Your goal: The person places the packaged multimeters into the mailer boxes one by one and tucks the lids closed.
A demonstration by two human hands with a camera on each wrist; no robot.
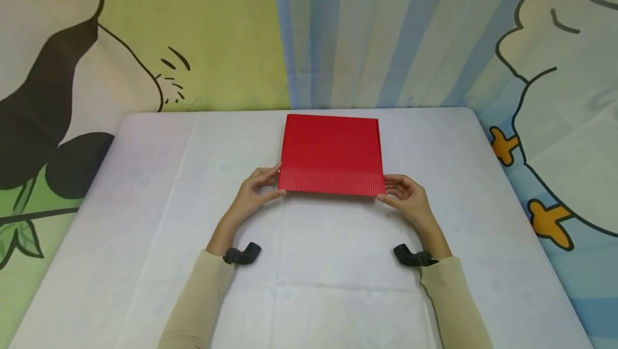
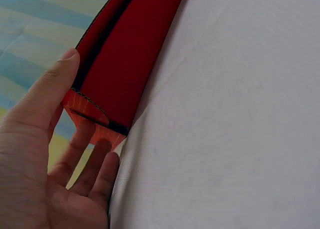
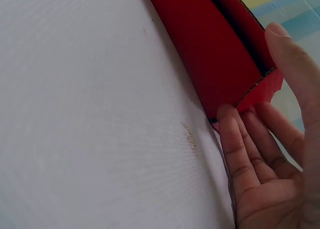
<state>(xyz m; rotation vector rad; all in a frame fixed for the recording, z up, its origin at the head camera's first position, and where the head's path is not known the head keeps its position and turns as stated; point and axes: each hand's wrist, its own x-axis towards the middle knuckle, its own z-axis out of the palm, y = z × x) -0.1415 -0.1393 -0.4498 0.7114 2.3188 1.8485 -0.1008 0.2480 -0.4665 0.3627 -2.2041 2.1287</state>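
Note:
A flat red corrugated cardboard box (image 1: 332, 145) lies toward the far side of the table, its ribbed lid strip facing me. My left hand (image 1: 258, 188) holds its near left corner. In the left wrist view that thumb (image 2: 67, 64) rests at the lid's edge, and the fingers meet the side flap (image 2: 90, 109). At the near right corner, my right hand (image 1: 406, 196) grips the box the same way. The right wrist view shows the red front wall (image 3: 210, 49), a dark gap under the lid, and fingertips against the curved side flap (image 3: 257, 91).
A white cloth covers the table (image 1: 333, 306). Behind it hangs a printed curtain (image 1: 362, 32) with cartoon animals and stripes. A black camera mount sits on the left wrist (image 1: 243, 253), and another mount on the right wrist (image 1: 412, 256). Beige sleeves cover both forearms.

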